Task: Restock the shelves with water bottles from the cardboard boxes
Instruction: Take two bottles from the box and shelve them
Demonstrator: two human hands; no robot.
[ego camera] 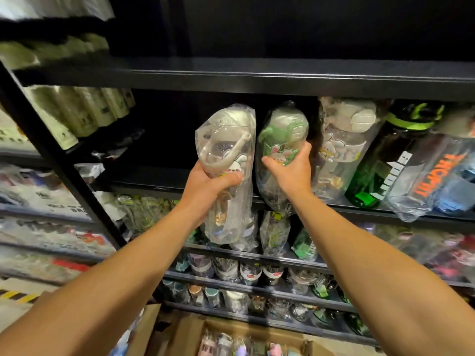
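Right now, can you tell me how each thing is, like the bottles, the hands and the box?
White-lidded bottle: bagged in plastic, held up by the left hand, not yet on the shelf.
Green-lidded bottle: bagged, upright at the shelf edge, gripped by the right hand.
Dark green bottle: on the shelf, leaning.
Cardboard box: open, bottles inside.

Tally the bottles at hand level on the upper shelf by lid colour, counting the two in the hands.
White lid: 2, the held bottle and the shelved bottle
Green lid: 2, the held bottle and the dark green bottle
Total: 4
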